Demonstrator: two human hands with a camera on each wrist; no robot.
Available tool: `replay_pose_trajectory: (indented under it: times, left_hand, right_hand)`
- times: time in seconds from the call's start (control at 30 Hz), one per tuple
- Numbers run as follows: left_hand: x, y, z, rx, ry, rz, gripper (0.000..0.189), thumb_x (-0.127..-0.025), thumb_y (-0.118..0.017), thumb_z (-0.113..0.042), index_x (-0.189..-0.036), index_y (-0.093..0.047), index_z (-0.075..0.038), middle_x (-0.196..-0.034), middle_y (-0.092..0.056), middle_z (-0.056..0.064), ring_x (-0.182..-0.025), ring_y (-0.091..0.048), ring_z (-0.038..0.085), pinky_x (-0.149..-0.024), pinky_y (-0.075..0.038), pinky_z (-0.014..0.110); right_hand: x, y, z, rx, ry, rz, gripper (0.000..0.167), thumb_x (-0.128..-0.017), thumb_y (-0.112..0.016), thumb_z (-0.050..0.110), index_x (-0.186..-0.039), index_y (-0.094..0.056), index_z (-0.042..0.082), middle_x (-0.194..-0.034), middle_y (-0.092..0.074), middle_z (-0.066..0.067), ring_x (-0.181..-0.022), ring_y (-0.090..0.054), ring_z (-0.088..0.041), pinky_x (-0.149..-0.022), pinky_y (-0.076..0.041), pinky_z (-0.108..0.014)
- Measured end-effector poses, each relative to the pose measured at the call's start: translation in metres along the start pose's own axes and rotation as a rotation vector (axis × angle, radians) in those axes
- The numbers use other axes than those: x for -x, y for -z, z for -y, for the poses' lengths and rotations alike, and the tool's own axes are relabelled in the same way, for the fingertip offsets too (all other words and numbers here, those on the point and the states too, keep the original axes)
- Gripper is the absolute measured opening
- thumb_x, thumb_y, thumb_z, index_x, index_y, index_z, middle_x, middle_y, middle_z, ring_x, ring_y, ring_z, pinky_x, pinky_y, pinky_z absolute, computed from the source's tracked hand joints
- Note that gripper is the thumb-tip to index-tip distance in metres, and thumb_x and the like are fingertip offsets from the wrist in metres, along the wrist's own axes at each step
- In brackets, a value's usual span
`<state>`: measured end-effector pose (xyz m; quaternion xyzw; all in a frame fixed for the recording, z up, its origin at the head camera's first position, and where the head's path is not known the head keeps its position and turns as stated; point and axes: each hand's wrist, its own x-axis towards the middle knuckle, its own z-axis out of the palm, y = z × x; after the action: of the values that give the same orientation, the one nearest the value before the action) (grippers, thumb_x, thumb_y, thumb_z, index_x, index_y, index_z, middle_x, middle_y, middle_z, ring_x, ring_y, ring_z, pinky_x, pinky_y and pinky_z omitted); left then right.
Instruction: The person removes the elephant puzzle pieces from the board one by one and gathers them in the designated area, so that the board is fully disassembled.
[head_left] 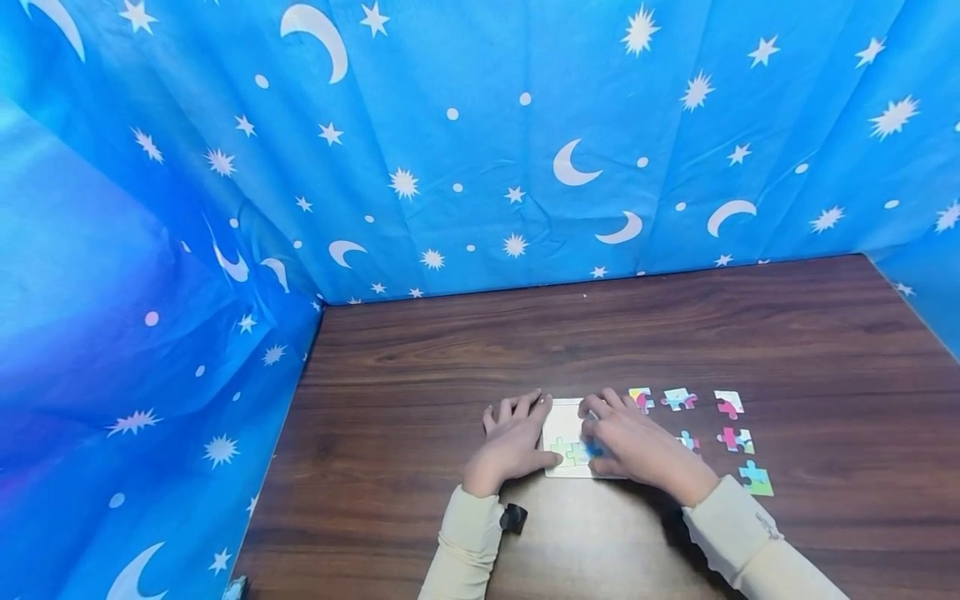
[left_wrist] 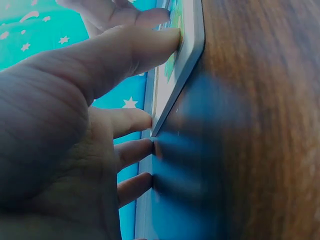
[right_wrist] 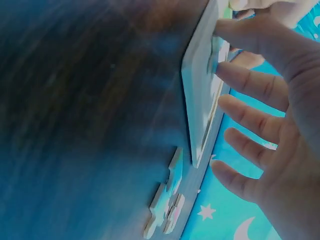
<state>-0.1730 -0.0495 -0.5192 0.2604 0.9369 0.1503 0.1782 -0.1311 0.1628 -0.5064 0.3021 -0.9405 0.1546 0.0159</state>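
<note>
A shallow white puzzle tray [head_left: 567, 407] lies on the table between my two hands. Green-and-yellow jigsaw pieces [head_left: 567, 452] sit in its near left part. My left hand [head_left: 513, 450] is at the tray's left end, its thumb pressing on the pieces there and its fingers spread, tips on the tray edge and the table. Over the tray, my right hand [head_left: 637, 446] pinches a blue puzzle piece [head_left: 592, 449] between thumb and index finger, low against the tray. The other right fingers are loosely bent, and the hand hides the tray's right part from the head view.
Several loose puzzle pieces lie to the right of the tray, among them a green-and-blue piece [head_left: 757, 479], a pink-and-white piece [head_left: 728, 403] and a pale blue piece [head_left: 678, 399]. A blue curtain [head_left: 480, 150] with stars and moons borders the brown wooden table [head_left: 405, 375].
</note>
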Motion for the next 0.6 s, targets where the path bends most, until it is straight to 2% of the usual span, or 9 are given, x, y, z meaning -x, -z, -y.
replay_pose_trajectory:
  times: [0.23, 0.4, 0.6]
  left_hand:
    - [-0.003, 0.000, -0.003, 0.005, 0.015, -0.004, 0.087, -0.085, -0.077, -0.040, -0.158, -0.036, -0.016, -0.163, -0.029, 0.006, -0.142, -0.027, 0.034, -0.111, -0.015, 0.068]
    - [-0.005, -0.001, -0.003, 0.004, 0.025, -0.021, 0.089, -0.083, -0.079, -0.039, -0.158, -0.037, -0.016, -0.163, -0.029, 0.006, -0.142, -0.027, 0.033, -0.111, -0.015, 0.068]
    - [-0.003, -0.004, -0.002, 0.009, 0.030, -0.023, 0.087, -0.084, -0.079, -0.038, -0.158, -0.038, -0.016, -0.162, -0.030, 0.005, -0.142, -0.027, 0.032, -0.111, -0.014, 0.068]
  right_hand:
    - [-0.004, 0.003, 0.001, -0.003, 0.010, 0.007, 0.021, -0.067, -0.084, 0.021, -0.068, -0.063, 0.017, -0.114, -0.059, -0.010, -0.104, -0.049, -0.030, -0.082, -0.044, -0.050]
    - [-0.008, 0.011, 0.001, 0.001, -0.002, -0.015, 0.031, -0.068, -0.084, 0.020, -0.062, -0.053, 0.022, -0.112, -0.059, -0.008, -0.107, -0.049, -0.031, -0.083, -0.044, -0.051]
    - [-0.004, 0.010, -0.006, 0.040, -0.095, -0.013, 0.029, -0.069, -0.087, 0.022, -0.087, -0.067, 0.013, -0.111, -0.057, -0.010, -0.108, -0.049, -0.036, -0.082, -0.045, -0.056]
